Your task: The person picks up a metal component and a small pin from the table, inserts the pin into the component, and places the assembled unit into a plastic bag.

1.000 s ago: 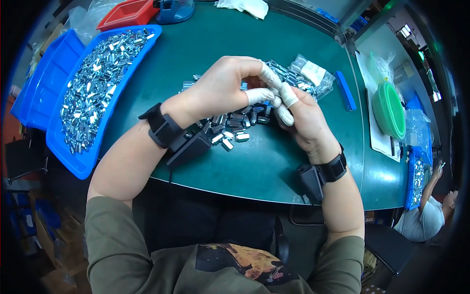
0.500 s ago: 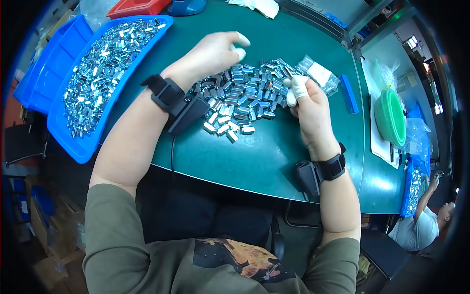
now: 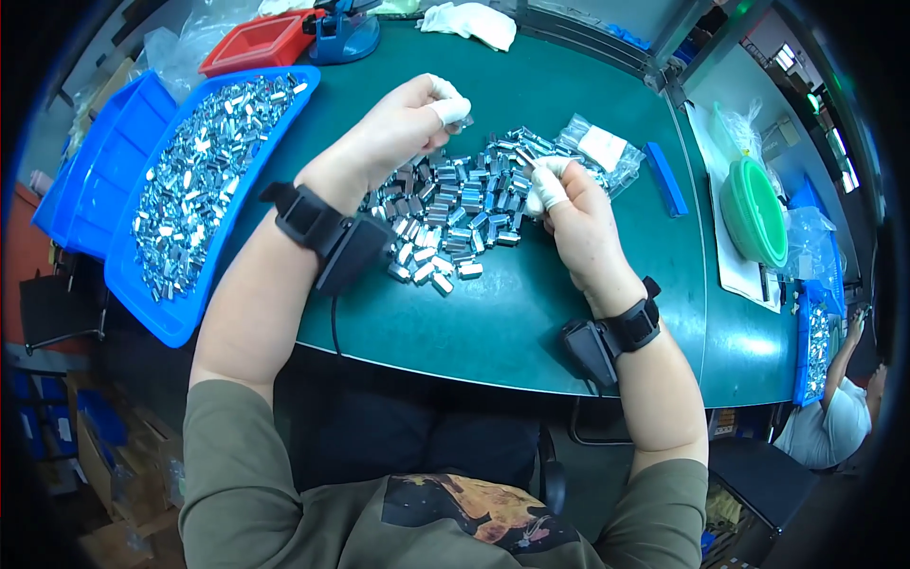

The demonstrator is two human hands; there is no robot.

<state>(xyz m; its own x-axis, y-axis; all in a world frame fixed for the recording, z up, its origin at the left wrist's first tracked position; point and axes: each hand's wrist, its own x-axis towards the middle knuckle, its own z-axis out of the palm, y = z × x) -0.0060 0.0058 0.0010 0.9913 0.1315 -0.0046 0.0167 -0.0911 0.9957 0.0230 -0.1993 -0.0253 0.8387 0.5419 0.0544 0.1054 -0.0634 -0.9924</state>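
Observation:
My left hand [image 3: 417, 123], with white finger cots on its thumb and finger, is closed above the far left of a pile of shiny hexagonal metal standoffs [image 3: 469, 204]. A small shiny piece [image 3: 465, 121] shows at its fingertips; its kind is hard to make out. My right hand [image 3: 576, 213], also in white finger cots, pinches a thin, dark, stick-like thing [image 3: 524, 156] at the pile's right side. Its kind is partly hidden by the fingers. The standoffs lie loose on the green tabletop [image 3: 455, 332].
A blue tray [image 3: 175, 322] full of small metal parts stands at the left, beside another blue bin [image 3: 104, 171]. Farther back are a red tray [image 3: 256, 47] and a white cloth [image 3: 469, 26]. A clear bag [image 3: 621, 171], blue bar [image 3: 667, 180] and green basket [image 3: 754, 211] lie right.
My left hand has closed its fingers, and a small shiny piece now shows in them. My right hand stays in its pinch over the pile's right side. The whole view has shifted slightly.

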